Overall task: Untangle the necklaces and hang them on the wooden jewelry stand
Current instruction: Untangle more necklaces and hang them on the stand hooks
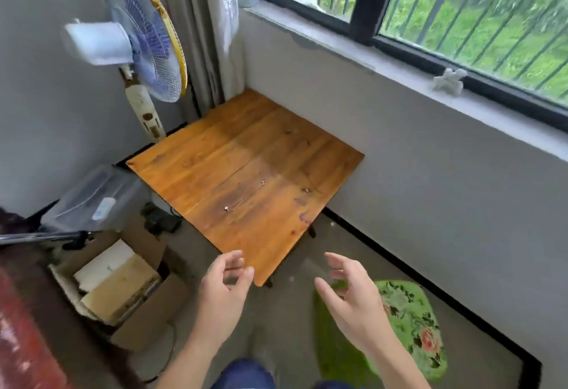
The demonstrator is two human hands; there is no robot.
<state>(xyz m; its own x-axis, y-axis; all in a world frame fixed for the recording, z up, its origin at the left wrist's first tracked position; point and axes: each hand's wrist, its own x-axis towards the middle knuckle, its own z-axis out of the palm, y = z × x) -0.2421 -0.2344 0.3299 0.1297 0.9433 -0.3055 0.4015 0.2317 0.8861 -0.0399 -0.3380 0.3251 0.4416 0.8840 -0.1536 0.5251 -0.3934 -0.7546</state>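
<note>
Empty, loosely open left hand [224,284] and right hand [350,293] hover off the counter's [246,130] near corner; tugging the seemingly tangled necklaces [246,196] may tighten knots.

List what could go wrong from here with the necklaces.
The thin silver chain barely shows against the orange-brown wooden table; a hasty grab may snag it. A small dark piece lies near the table's right edge and could be knocked off. No jewelry stand is in view.

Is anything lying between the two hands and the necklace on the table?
Nothing visible does. Only bare tabletop lies between the left hand, the right hand and the necklace. The wooden jewelry stand is not in view.
</note>
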